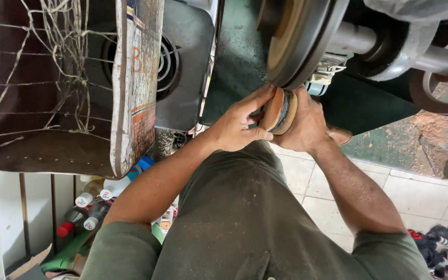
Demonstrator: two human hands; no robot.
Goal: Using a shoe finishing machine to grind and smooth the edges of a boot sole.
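Both my hands press a small round tan and dark disc-shaped piece [281, 111] up against the rim of a large grinding wheel [299, 41] on a machine. My left hand [239, 124] pinches its left side with thumb below and fingers above. My right hand [307, 124] wraps around its right side. The piece's far face is hidden behind my fingers.
The wheel sits on a metal shaft [390, 49] over a dark green machine body [369, 103]. A worn brown board with threads [47, 88] hangs at left. Below left stand several bottles [86, 207]. Shoes [442, 243] lie on the tiled floor [421, 192] at right.
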